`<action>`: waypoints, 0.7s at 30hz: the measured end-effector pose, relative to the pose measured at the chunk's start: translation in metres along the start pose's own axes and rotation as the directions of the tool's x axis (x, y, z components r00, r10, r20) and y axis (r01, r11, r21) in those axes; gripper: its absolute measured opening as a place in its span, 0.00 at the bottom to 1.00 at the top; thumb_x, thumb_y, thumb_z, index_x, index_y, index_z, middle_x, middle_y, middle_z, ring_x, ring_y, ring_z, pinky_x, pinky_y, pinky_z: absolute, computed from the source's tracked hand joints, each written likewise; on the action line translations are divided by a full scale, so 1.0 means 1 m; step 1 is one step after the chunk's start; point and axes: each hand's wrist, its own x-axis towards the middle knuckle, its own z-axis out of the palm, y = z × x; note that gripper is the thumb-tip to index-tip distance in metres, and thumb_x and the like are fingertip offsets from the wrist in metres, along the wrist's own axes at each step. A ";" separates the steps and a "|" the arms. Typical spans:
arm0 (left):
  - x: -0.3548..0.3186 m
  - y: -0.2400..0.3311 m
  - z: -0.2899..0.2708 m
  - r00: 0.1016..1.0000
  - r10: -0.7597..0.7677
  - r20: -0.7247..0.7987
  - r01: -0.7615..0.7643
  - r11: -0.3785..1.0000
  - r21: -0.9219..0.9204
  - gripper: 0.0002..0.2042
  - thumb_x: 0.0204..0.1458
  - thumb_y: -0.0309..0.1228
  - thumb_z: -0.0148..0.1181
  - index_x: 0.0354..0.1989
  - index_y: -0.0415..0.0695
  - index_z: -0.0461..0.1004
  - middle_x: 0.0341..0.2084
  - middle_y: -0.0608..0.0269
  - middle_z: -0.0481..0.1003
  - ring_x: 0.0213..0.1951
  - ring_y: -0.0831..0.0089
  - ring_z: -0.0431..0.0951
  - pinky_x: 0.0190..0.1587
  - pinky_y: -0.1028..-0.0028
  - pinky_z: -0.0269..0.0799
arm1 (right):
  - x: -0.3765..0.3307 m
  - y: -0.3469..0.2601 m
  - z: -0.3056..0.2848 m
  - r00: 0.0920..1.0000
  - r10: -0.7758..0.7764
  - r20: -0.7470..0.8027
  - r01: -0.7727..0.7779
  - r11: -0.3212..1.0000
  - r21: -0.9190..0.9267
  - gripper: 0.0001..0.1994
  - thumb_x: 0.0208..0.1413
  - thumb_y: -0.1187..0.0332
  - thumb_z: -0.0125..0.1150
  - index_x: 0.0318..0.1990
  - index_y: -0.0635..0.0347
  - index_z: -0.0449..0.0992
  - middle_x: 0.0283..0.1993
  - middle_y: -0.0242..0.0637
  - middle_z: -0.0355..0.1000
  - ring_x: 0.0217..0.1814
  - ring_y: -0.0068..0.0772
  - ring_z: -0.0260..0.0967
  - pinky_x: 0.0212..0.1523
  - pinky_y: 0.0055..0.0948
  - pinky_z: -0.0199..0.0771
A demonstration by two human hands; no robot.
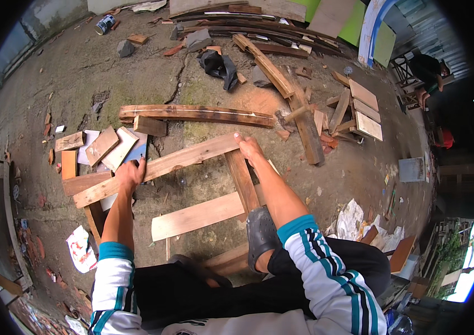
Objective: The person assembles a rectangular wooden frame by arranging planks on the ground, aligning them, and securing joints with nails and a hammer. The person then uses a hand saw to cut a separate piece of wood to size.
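A long wooden plank [187,158] lies slantwise in front of me, rising to the right. My left hand [130,172] is closed on its left part, with the fingers curled over the far edge. At its right end, my right hand [250,149] grips the corner where a narrower wooden board [241,180] meets it, with the thumb on top. That board runs back towards my dark clog [261,237]. Under the plank's left end, another wooden piece [95,219] points towards me. A pale board [199,216] lies between these two side pieces.
Several wood offcuts [103,146] lie beyond my left hand. A thick beam [195,114] crosses the ground farther off. To the right, a hammer [293,115] rests on another beam [306,135], near stacked wood blocks [366,109]. Another person [428,72] sits at the far right.
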 end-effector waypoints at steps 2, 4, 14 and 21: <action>-0.006 -0.003 -0.003 1.000 -0.008 -0.015 0.008 1.000 -0.013 0.34 0.60 0.60 0.40 0.38 0.40 0.84 0.34 0.34 0.80 0.43 0.41 0.81 0.50 0.52 0.75 | -0.030 -0.021 -0.012 0.998 0.010 0.057 -0.011 1.000 0.011 0.36 0.62 0.33 0.47 0.57 0.58 0.77 0.59 0.47 0.75 0.63 0.49 0.71 0.60 0.46 0.70; -0.005 -0.003 -0.002 1.000 0.027 -0.011 -0.027 1.000 0.005 0.35 0.62 0.60 0.37 0.38 0.41 0.84 0.33 0.34 0.80 0.41 0.41 0.82 0.49 0.52 0.75 | -0.045 -0.032 -0.029 0.999 0.011 0.032 -0.012 0.999 0.034 0.39 0.62 0.35 0.50 0.59 0.69 0.74 0.61 0.58 0.72 0.65 0.54 0.69 0.63 0.46 0.67; -0.004 0.005 0.004 0.999 -0.017 0.030 0.017 1.000 -0.020 0.37 0.58 0.63 0.40 0.41 0.40 0.84 0.38 0.35 0.80 0.45 0.42 0.81 0.52 0.53 0.74 | -0.032 -0.042 -0.036 0.990 -0.143 0.008 0.140 0.978 0.157 0.32 0.63 0.54 0.61 0.67 0.68 0.66 0.66 0.59 0.67 0.70 0.52 0.65 0.67 0.39 0.65; -0.011 -0.011 -0.005 0.999 0.023 -0.038 -0.024 0.999 -0.029 0.36 0.60 0.61 0.40 0.36 0.39 0.84 0.33 0.35 0.80 0.41 0.42 0.82 0.47 0.53 0.75 | -0.033 -0.041 -0.018 0.986 -0.168 -0.020 0.163 0.913 0.373 0.29 0.59 0.61 0.67 0.62 0.76 0.70 0.61 0.55 0.73 0.64 0.44 0.71 0.65 0.33 0.67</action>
